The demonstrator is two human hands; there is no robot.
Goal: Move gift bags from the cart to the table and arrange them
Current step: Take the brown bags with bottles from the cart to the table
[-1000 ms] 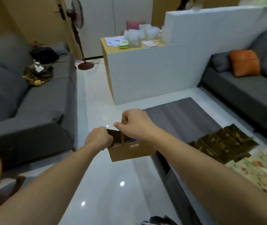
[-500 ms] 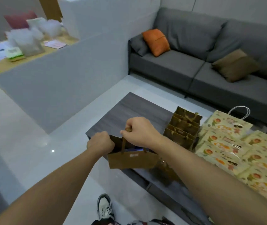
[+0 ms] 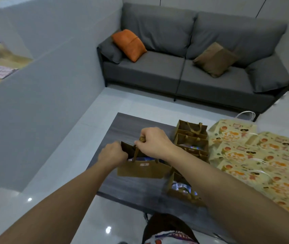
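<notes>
I hold a small brown paper gift bag (image 3: 143,169) over the near left part of the dark grey coffee table (image 3: 128,124). My right hand (image 3: 155,143) pinches its rope handles (image 3: 141,139) from above, fingers curled tight, and my left hand (image 3: 113,154) grips the bag's left rim. Something shiny and blue shows inside; I cannot tell what it is. Just right of the bag stands a row of brown gift bags (image 3: 192,136), mouths up, and my right forearm crosses over the nearer ones, hiding part of them. Beyond that row, flat yellow printed gift bags (image 3: 256,155) with white handles overlap across the table's right side. A grey sofa (image 3: 184,71) behind carries an orange cushion (image 3: 129,44) and a brown cushion (image 3: 214,59); a white partition wall (image 3: 43,76) stands to the left. Compared with a second ago, the bag has come from above the bare floor to above the tabletop, with both hands keeping the same hold.
</notes>
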